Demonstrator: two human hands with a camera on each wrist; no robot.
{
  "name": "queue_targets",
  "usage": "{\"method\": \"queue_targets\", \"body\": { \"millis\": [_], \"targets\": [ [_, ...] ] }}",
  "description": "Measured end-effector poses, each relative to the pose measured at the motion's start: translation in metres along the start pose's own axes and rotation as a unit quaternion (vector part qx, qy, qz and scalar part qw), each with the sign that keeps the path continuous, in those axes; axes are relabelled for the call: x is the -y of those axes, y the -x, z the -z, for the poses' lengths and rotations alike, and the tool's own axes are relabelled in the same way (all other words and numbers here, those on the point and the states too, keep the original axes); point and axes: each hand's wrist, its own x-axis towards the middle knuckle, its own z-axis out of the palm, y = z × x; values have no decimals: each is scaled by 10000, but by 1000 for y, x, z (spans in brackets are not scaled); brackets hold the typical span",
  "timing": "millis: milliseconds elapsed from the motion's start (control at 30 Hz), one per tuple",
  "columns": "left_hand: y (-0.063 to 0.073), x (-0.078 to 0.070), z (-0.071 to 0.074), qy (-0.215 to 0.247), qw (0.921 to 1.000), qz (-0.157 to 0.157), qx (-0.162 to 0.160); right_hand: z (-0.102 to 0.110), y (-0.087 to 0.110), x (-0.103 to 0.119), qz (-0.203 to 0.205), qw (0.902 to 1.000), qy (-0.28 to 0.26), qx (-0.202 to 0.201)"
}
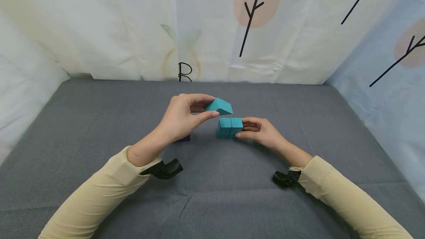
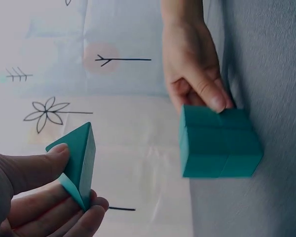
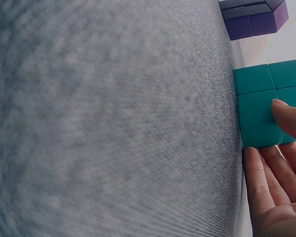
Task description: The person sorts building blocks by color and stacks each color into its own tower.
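My left hand [image 1: 179, 117] pinches a teal triangular block [image 1: 220, 106] between thumb and fingers, raised above the cloth. Just below and to its right, several teal cube blocks [image 1: 225, 124] stand together on the cloth as one compact stack. My right hand [image 1: 260, 132] holds this stack from its right side, thumb on the near face and fingers along the side. In the left wrist view the triangular block [image 2: 81, 155] is apart from the stack [image 2: 222, 143]. The right wrist view shows seams between the stacked cubes [image 3: 259, 116].
Purple blocks [image 3: 251, 22] stand beyond the teal stack in the right wrist view; in the head view my left wrist hides most of them. Grey cloth [image 1: 212, 209] covers the table. A white printed sheet [image 1: 206, 28] hangs along the back, with more sheeting at both sides.
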Motion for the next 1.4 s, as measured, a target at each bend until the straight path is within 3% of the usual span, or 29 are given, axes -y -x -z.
{"method": "queue_targets", "body": {
  "millis": [300,533,1000,1200,1400],
  "targets": [
    [-5,2,-29,224,9996,143,120,0,0,1,-32,9999,-120,51],
    [-7,8,-44,100,9999,19,72,0,0,1,2,9998,-170,53],
    [-12,18,-55,-550,9982,138,213,-3,-3,5,-21,10000,32,30],
    [-12,21,-58,-564,9978,211,293,-3,-3,3,-27,10000,33,17],
    [-12,22,-59,-542,9982,-32,272,-2,-3,2,36,10000,-59,41]
  ]
}}
